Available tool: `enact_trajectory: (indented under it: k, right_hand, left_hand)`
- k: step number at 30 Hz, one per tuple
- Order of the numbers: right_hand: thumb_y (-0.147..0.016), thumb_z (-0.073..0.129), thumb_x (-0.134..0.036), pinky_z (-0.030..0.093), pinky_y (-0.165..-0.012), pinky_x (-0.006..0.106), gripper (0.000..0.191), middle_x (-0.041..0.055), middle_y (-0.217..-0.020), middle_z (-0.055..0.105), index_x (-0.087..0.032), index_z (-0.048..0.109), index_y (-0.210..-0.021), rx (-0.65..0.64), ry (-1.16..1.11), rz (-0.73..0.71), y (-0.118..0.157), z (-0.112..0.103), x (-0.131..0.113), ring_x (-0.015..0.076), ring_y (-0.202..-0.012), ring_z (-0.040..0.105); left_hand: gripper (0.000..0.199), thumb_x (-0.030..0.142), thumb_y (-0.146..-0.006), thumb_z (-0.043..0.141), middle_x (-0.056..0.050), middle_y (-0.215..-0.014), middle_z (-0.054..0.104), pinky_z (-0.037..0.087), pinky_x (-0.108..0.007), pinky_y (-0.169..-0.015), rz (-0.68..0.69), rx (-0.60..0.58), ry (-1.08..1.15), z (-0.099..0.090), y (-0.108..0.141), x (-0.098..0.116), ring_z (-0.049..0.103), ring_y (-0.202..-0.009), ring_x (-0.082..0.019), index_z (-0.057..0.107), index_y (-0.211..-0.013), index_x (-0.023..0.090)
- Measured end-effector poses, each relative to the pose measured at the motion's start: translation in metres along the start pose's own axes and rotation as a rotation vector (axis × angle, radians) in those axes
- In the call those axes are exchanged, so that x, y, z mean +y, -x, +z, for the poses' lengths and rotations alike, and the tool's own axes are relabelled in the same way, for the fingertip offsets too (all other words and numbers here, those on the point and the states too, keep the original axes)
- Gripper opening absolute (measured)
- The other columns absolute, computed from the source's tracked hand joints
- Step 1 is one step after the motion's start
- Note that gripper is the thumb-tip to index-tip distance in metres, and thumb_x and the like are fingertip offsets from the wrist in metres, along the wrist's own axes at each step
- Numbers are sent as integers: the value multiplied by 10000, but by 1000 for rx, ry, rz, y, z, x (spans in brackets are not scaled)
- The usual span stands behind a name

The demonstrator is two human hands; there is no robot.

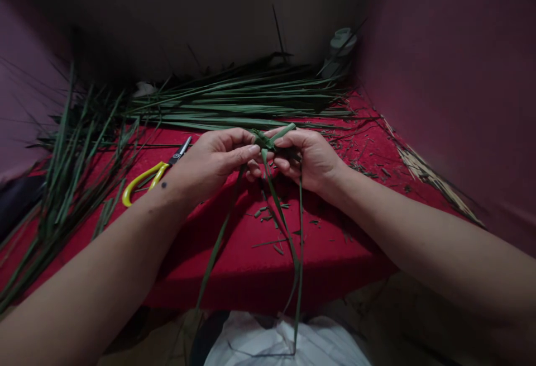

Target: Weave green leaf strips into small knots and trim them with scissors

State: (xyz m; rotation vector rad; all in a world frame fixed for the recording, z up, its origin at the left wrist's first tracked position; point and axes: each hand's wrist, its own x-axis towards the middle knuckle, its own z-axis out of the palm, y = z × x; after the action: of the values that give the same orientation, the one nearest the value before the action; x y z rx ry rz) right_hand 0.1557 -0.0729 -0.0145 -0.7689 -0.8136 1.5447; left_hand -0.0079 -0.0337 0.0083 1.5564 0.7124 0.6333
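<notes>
Both hands meet over the red-covered table, pinching one small piece of folded green palm leaf (264, 141). My left hand (224, 156) grips its left side between thumb and fingers. On the other side my right hand (307, 156) holds it, near a short rolled strip that points up and right. Several long leaf strips (274, 195) hang from the piece, past the table's front edge toward my lap. The exact folds are partly hidden by my fingers. Scissors (157, 173) with yellow handles lie left of my left hand, partly behind my wrist.
Long green leaves (234, 98) lie in a pile across the back of the red tablecloth (335, 248). More leaves (62, 187) spread along the left. Leaf scraps (268, 215) dot the cloth. A pale container (341, 44) stands at the back right; thin pale sticks (431, 173) line the right edge.
</notes>
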Motion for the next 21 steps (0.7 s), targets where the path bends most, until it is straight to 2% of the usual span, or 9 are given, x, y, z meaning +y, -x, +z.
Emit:
enact_trajectory:
  k: [4, 9, 14, 18, 21]
  right_hand:
    - [-680, 469, -143, 288, -317, 147, 174, 21, -581, 592, -121, 610, -780, 30, -14, 36, -1, 0, -1, 57, -378, 420]
    - [-727, 465, -201, 269, -314, 149, 164, 29, -583, 597, -131, 608, -763, 39, -19, 69, -1, 0, -2, 63, -380, 431]
    - [-730, 495, -201, 278, -321, 138, 128, 24, -576, 595, -126, 598, -744, 36, -19, 56, 0, 1, -3, 48, -370, 416]
    - [-723, 517, -174, 255, -311, 129, 96, 17, -573, 598, -127, 599, -742, 19, -8, 2, 1, 0, -1, 43, -366, 426]
    - [-721, 533, -170, 257, -306, 126, 79, 13, -566, 596, -131, 597, -744, 43, 28, -10, 3, 2, -1, 44, -366, 431]
  left_hand:
    - [127, 233, -761, 640, -34, -666, 627, 433, -199, -488, 14, 46, -41, 1, 0, 3, 544, -506, -84, 618, -724, 114]
    - [131, 191, -774, 617, -21, -603, 601, 420, -199, -490, 12, 100, -90, 5, 1, 9, 548, -498, -88, 597, -672, 111]
    - [71, 187, -764, 632, -7, -596, 612, 421, -199, -461, 1, 127, -46, 6, 1, 8, 544, -463, -88, 596, -772, 126]
    - [176, 202, -751, 653, -4, -634, 635, 419, -203, -437, 37, 156, -46, 7, 1, 7, 533, -444, -84, 599, -906, 142]
    - [186, 238, -755, 652, -1, -630, 635, 396, -205, -418, 59, 187, -89, 7, 2, 7, 521, -436, -81, 616, -913, 148]
